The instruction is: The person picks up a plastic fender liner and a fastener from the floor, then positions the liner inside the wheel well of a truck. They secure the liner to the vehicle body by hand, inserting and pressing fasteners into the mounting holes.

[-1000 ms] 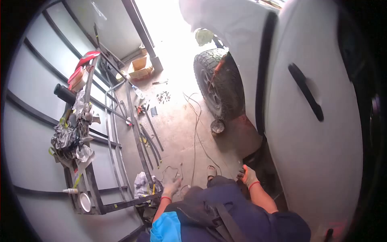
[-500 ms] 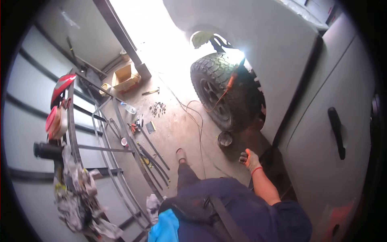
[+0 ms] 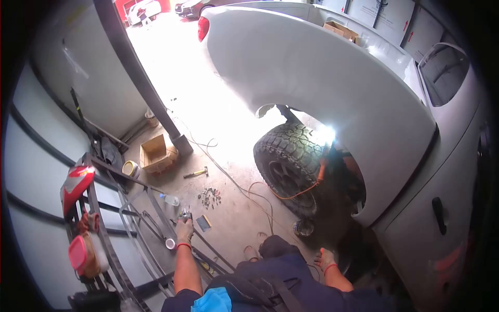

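Note:
My left hand (image 3: 184, 232), in a dirty glove with a red cuff, reaches down over the floor at the left. Its fingers are closed at a small silver-and-dark object (image 3: 185, 213) whose kind I cannot make out. Close by lie a dark flat rectangle (image 3: 204, 223) and a clear bottle (image 3: 170, 199). My right hand (image 3: 325, 259), gloved the same way, hangs low at the right with fingers loosely apart and nothing in it. Nearest to it is a round can (image 3: 303, 227) beside the knobbly truck tire (image 3: 291, 156).
A pale pickup body (image 3: 322, 67) fills the right side. A lit work lamp (image 3: 327, 138) hangs by the tire, its orange cord (image 3: 299, 195) running onto the floor. A hammer (image 3: 196, 172), scattered small parts (image 3: 209, 197) and a cardboard box (image 3: 156, 156) lie leftward. A metal rack (image 3: 112, 249) stands left.
My view has tilted up, showing more of the pickup and the bright yard. My left hand has come into view over the floor items. My right hand's fingers have loosened.

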Tool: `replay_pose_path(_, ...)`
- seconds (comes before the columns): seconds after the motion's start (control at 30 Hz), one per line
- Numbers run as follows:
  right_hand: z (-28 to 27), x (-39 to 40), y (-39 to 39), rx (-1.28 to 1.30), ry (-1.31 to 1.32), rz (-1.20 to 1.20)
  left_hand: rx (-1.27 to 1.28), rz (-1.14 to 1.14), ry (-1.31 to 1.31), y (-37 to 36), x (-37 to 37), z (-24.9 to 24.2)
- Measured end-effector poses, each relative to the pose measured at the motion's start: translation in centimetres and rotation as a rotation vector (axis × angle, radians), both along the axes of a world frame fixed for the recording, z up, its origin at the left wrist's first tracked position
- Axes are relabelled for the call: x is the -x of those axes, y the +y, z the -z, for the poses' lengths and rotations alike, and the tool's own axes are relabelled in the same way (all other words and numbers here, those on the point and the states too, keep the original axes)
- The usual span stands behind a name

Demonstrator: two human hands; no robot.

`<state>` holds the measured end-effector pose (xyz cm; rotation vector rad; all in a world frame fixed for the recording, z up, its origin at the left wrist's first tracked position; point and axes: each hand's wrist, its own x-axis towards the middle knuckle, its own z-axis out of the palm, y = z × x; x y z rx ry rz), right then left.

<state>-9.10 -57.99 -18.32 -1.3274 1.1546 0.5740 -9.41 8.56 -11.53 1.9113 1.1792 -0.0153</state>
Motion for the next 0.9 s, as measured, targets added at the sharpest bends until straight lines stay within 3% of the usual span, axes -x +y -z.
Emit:
replay_pose_path(0.1, 1.0, -1.3, 1.7, -0.063, -0.038, 0.102, 0.002, 0.167, -0.055, -0.3, -4.1, 6.5)
replay_pose_path(0.17, 4.2, -1.4, 2.3, -0.054, -0.049, 0.116, 0.256, 0.246, -0.017, -4.0, -6.9, 4.1)
replay_pose_path(0.23, 6.0, -1.1, 2.8, -0.035, -0.066, 0.117, 0.306, 0.331, 0.085, -6.8, -8.9, 4.0)
replay_pose_path(0.3, 6.1, -1.6, 4.5, -0.034, 0.049, 0.229, 0.320, 0.417, 0.212, -8.3, -10.6, 5.7)
replay_pose_path(0.37, 6.6, -1.8, 5.1, -0.047, 0.123, 0.195, 0.253, 0.507, 0.254, -9.1, -11.7, 7.1)
replay_pose_path(0.4, 6.7, -3.4, 5.2, -0.052, 0.182, 0.164, 0.140, 0.689, 0.201, -8.4, -12.3, 10.4)
replay_pose_path(0.5, 5.5, -5.4, 5.8, -0.127, 0.073, 0.142, 0.043, 0.715, 0.251, -8.7, -15.1, 6.8)
replay_pose_path(0.53, 5.4, -6.8, 6.1, -0.126, 0.060, 0.148, 0.131, 0.742, 0.294, -8.0, -16.5, 5.5)
replay_pose_path(0.7, 0.3, -8.1, 11.3, -0.060, -0.051, 0.408, 0.087, 0.906, 0.303, -4.7, -22.7, 7.3)
replay_pose_path(0.77, 1.8, -6.7, 12.7, -0.075, -0.063, 0.499, 0.094, 0.990, 0.291, -3.7, -25.5, 8.1)
replay_pose_path(0.83, 6.3, -1.5, 13.7, -0.096, -0.080, 0.603, 0.106, 1.139, 0.373, -3.6, -29.8, 5.3)
replay_pose_path(0.9, 9.1, 5.5, 13.8, -0.609, -0.288, 0.771, 0.076, 1.258, 0.405, -3.1, -31.0, 6.0)
